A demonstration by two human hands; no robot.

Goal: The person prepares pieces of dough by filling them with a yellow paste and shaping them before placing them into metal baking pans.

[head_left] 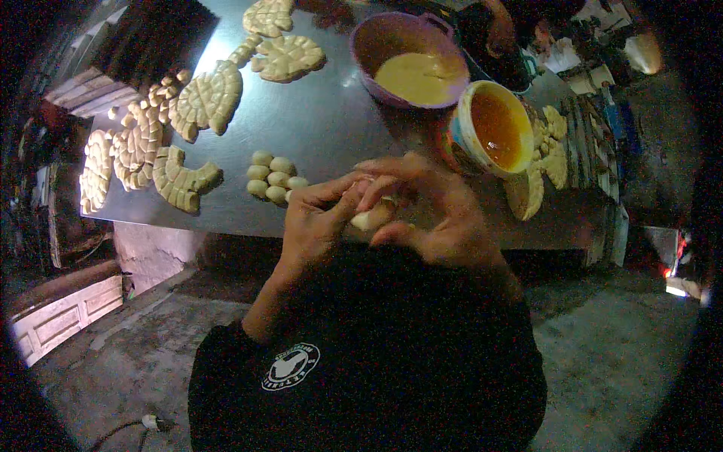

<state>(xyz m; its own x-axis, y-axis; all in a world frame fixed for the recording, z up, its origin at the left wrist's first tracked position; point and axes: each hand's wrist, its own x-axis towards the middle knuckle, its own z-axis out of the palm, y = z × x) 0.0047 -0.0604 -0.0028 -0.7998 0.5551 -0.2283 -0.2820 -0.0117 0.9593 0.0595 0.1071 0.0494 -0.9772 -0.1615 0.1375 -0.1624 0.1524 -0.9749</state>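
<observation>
My left hand (pixel 320 218) and my right hand (pixel 448 215) meet over the near edge of the metal table. A pale piece of dough (pixel 373 218) shows between them, partly covered by my fingers. The left thumb and fingers are pinched together at it. My right fingers curl over toward the left fingertips, with the right thumb on the near side of the dough; motion blurs them slightly. Just left of my hands, several small smooth dough balls (pixel 278 179) sit in a tight cluster.
Scored slabs of dough (pixel 207 100) and loose cut pieces lie across the table's left side (pixel 241 215). A purple basin (pixel 363 47) holds pale yellow paste; a tub (pixel 461 124) holds orange-brown filling. More dough (pixel 556 162) lies at right. Another person's arm (pixel 498 26) is at the far side.
</observation>
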